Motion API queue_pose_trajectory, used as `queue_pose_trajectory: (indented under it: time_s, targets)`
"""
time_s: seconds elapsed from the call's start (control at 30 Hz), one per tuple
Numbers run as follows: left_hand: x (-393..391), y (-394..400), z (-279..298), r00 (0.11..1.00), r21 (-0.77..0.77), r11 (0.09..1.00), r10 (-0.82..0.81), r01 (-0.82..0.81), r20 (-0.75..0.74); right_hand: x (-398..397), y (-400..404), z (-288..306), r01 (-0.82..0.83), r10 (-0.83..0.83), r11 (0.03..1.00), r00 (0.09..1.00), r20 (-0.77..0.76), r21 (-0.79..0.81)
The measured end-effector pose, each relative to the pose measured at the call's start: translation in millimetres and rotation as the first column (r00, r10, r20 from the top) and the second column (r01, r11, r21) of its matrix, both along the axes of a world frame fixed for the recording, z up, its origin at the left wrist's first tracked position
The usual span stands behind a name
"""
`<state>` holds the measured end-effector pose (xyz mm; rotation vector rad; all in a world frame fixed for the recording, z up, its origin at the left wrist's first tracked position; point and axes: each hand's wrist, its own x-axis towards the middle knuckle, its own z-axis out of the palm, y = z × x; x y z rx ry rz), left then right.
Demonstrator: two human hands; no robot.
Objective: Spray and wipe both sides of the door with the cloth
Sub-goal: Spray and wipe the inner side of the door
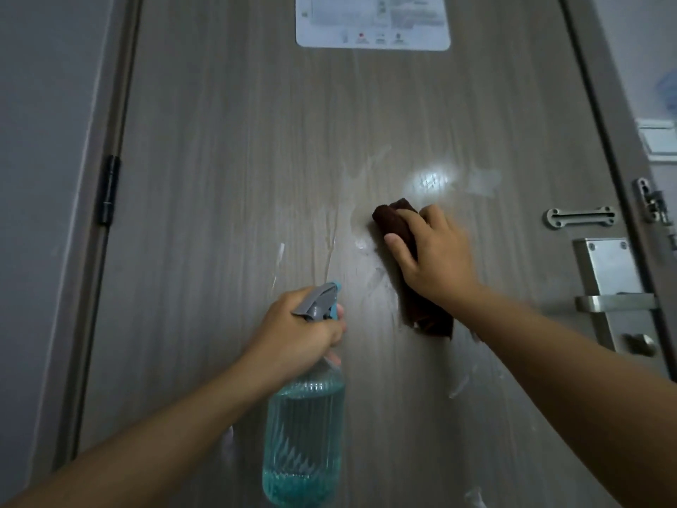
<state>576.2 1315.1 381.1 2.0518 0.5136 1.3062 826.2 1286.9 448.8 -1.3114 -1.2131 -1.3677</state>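
Two risks: right hand (436, 258) grip, fingers curled pinching cloth (421, 287) against door (227, 177), misses streaks; left hand (304, 331) grip, clenched round spray bottle (304, 434), slips if wet.

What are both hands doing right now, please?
Left hand: closed around the spray bottle, holding it by the neck.
Right hand: fingers curled over the brown cloth, pressing it on the door.

A notice (373, 22) up top, a hinge (108, 190) left, a wall switch (659, 141) right
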Motion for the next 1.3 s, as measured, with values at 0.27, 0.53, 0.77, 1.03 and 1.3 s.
queue_pose_trajectory:
  time_s: [0.27, 0.53, 0.77, 1.03, 1.3]
  targets:
    - [12, -6, 6, 0.999, 0.008, 0.999, -0.030, 0.031, -0.041, 16, -7, -12, -0.064, 0.066, 0.997, 0.996, -0.056, 0.035]
    - [-7, 4, 2, 0.995, -0.028, 0.998, 0.062, -0.060, 0.084, -17, 4, -24, 0.134, -0.076, 0.976, 0.949, -0.305, 0.174]
    - [-50, 11, 17, 0.975, 0.008, 0.984, 0.174, -0.177, 0.136, -54, 30, -55, 0.174, -0.170, 0.985, 0.954, 0.247, 0.004]
    - [-89, 21, 27, 0.962, 0.049, 0.971, 0.223, -0.233, 0.157, -55, 36, -16, 0.184, -0.066, 0.957, 0.892, -0.448, 0.225]
    - [-101, 24, 28, 0.969, 0.004, 0.980, 0.196, -0.199, 0.154, -63, 46, -30, -0.244, 0.247, 0.961, 0.969, -0.005, 0.129]
